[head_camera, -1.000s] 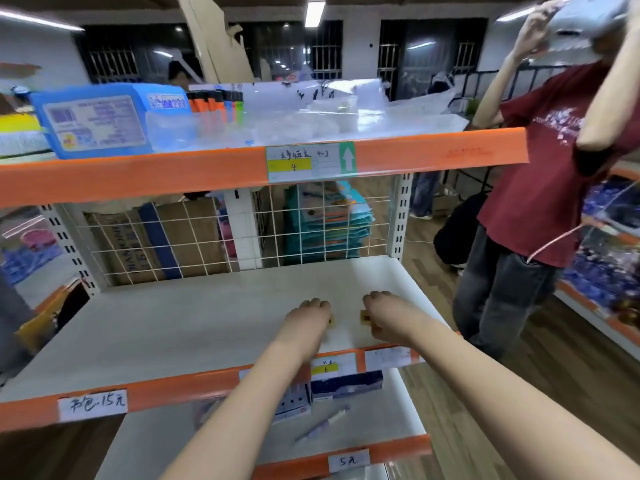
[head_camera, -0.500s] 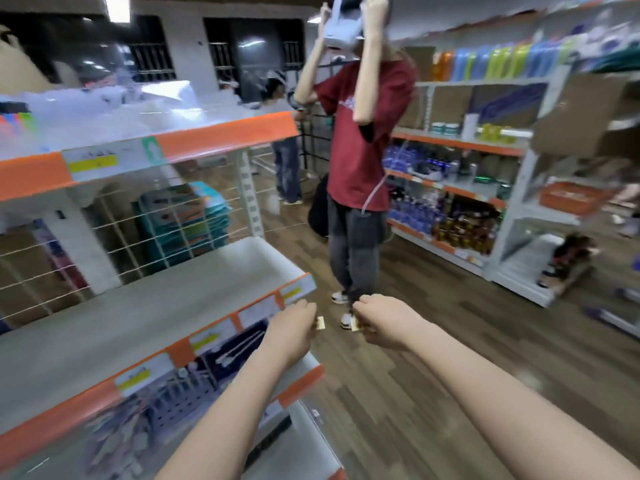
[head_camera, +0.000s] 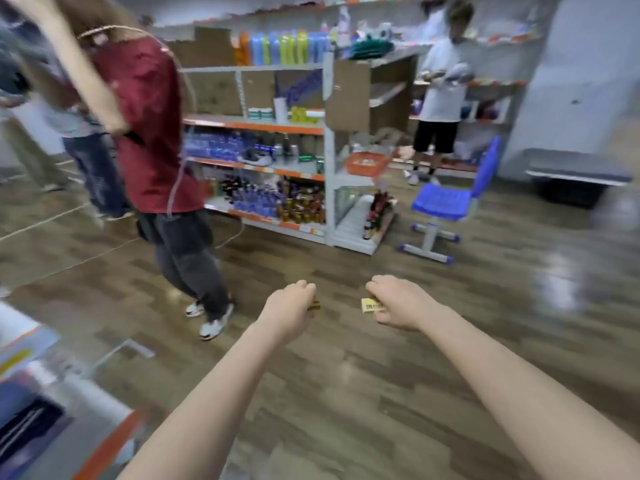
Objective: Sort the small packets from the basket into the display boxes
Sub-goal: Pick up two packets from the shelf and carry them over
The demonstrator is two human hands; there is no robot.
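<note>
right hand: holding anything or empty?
Holding. The right hand has its fingers curled round a small yellow packet, whose printed end sticks out toward the left hand.

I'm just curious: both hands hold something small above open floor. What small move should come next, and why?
Probably step toward the shelves ahead without loosening either grip. The left hand pinches a dark packet, the right hand a yellow packet, both over bare floor, with nowhere close by to put them.

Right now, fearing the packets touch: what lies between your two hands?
Head view: only wooden floor shows between the dark packet in the left hand and the yellow packet in the right hand; they are apart.
</note>
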